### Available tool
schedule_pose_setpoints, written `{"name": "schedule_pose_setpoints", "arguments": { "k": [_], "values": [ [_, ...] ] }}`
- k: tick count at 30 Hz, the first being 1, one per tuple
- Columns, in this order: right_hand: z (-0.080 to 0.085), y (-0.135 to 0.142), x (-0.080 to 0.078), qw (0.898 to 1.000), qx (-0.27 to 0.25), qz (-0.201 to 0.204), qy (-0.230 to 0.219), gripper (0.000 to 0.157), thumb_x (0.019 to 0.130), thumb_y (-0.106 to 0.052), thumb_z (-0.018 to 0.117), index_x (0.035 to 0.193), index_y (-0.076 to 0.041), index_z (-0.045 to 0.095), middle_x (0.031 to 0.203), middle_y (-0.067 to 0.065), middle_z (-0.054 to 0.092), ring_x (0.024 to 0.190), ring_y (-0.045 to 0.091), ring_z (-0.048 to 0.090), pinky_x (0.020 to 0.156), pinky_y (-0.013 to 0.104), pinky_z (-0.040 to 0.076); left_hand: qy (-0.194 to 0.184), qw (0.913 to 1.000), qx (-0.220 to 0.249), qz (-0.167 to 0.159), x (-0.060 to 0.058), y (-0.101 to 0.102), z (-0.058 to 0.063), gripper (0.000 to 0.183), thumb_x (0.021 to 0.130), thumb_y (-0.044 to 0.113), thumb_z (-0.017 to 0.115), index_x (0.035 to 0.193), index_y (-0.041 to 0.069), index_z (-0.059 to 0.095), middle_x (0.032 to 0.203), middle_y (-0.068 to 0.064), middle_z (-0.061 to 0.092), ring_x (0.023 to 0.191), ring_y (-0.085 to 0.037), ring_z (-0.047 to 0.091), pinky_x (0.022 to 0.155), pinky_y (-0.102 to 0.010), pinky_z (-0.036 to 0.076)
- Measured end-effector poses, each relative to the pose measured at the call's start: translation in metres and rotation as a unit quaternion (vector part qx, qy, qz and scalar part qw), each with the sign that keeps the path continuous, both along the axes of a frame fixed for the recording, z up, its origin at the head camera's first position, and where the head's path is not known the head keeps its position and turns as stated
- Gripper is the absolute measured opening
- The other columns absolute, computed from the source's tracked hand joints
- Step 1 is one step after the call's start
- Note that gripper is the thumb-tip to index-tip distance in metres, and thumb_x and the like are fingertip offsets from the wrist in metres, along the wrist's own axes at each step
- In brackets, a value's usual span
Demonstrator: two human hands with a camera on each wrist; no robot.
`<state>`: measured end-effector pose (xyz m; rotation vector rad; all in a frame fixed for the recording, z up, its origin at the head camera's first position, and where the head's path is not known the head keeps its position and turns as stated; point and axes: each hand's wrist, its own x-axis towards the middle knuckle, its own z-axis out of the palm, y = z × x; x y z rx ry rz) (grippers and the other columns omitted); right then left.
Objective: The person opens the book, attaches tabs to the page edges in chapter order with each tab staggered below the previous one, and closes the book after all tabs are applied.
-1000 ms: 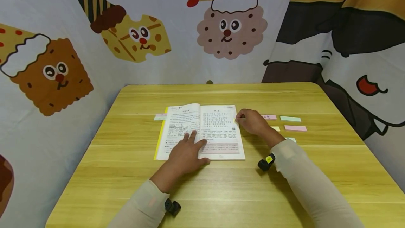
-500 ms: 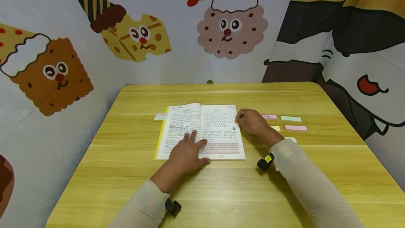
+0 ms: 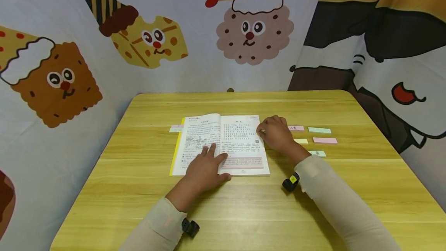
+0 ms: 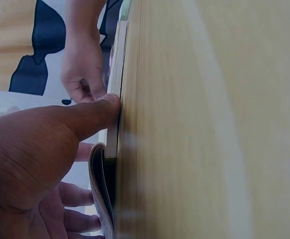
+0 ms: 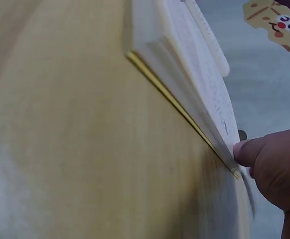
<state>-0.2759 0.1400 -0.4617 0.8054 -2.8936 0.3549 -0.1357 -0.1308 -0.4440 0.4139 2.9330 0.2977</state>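
An open book lies on the table with printed text on both pages. My left hand rests across its lower middle, fingers spread over the fold. In the left wrist view its thumb lies along the book's near edge. At the right page's outer edge, my right hand pinches a small sticky tab, mostly hidden by the fingers. The right wrist view shows the right thumb on the page edge and a thin strip extending past it.
Several sticky strips lie right of the book: pink, green, yellow and a marked pale green one. A pink and green tab juts from the book's left side. A patterned curtain hangs behind the wooden table.
My right hand has shifted slightly left onto the page edge, and its other fingers have lifted a little. The yellow at its fingertips is now less visible. The left hand stays still.
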Motion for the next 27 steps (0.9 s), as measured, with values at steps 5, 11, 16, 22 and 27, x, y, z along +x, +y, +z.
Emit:
{"name": "schedule_pose_setpoints", "arguments": {
  "k": [5, 11, 16, 22, 27],
  "values": [
    [0.006, -0.003, 0.007, 0.997, 0.061, 0.028, 0.027, 0.013, 0.098, -0.015, 0.071, 0.104, -0.020, 0.081, 0.106, 0.001, 0.075, 0.103, 0.028, 0.058, 0.098, 0.050, 0.038, -0.002, 1.0000, -0.001, 0.001, 0.000, 0.001, 0.000, 0.072, 0.088, 0.061, 0.072, 0.148, 0.024, 0.057, 0.161, -0.023, 0.033, 0.144, -0.048, 0.036, 0.109, -0.056, 0.041],
    [0.016, -0.006, 0.018, 0.993, 0.100, 0.057, 0.019, 0.018, 0.096, -0.012, 0.072, 0.111, -0.016, 0.082, 0.102, 0.002, 0.074, 0.100, 0.028, 0.059, 0.095, 0.049, 0.041, 0.002, 1.0000, -0.002, 0.000, 0.000, 0.001, 0.001, 0.072, 0.088, 0.061, 0.072, 0.147, 0.023, 0.057, 0.160, -0.024, 0.034, 0.143, -0.049, 0.037, 0.109, -0.056, 0.040],
    [0.021, -0.005, 0.030, 0.992, 0.100, 0.077, 0.012, 0.017, 0.094, -0.012, 0.074, 0.107, -0.017, 0.083, 0.102, 0.002, 0.075, 0.099, 0.028, 0.060, 0.092, 0.049, 0.042, 0.006, 1.0000, 0.004, 0.005, 0.000, 0.002, 0.002, 0.074, 0.086, 0.064, 0.072, 0.147, 0.024, 0.058, 0.161, -0.024, 0.033, 0.143, -0.049, 0.035, 0.109, -0.057, 0.040],
    [0.025, 0.001, 0.050, 0.991, 0.084, 0.103, 0.020, 0.008, 0.090, -0.010, 0.078, 0.091, -0.016, 0.084, 0.078, -0.003, 0.068, 0.086, 0.026, 0.059, 0.080, 0.044, 0.042, 0.007, 0.9999, 0.010, 0.004, 0.000, 0.002, 0.001, 0.075, 0.086, 0.064, 0.072, 0.147, 0.024, 0.058, 0.161, -0.024, 0.033, 0.144, -0.050, 0.035, 0.109, -0.057, 0.039],
    [0.027, 0.008, 0.068, 0.987, 0.079, 0.140, 0.029, 0.018, 0.086, -0.004, 0.079, 0.078, -0.020, 0.078, 0.072, -0.008, 0.062, 0.075, 0.020, 0.056, 0.074, 0.042, 0.041, 0.004, 0.9999, 0.011, 0.005, 0.001, 0.002, 0.002, 0.073, 0.087, 0.063, 0.072, 0.147, 0.024, 0.058, 0.160, -0.024, 0.034, 0.144, -0.049, 0.035, 0.109, -0.057, 0.040]
  ]
}}
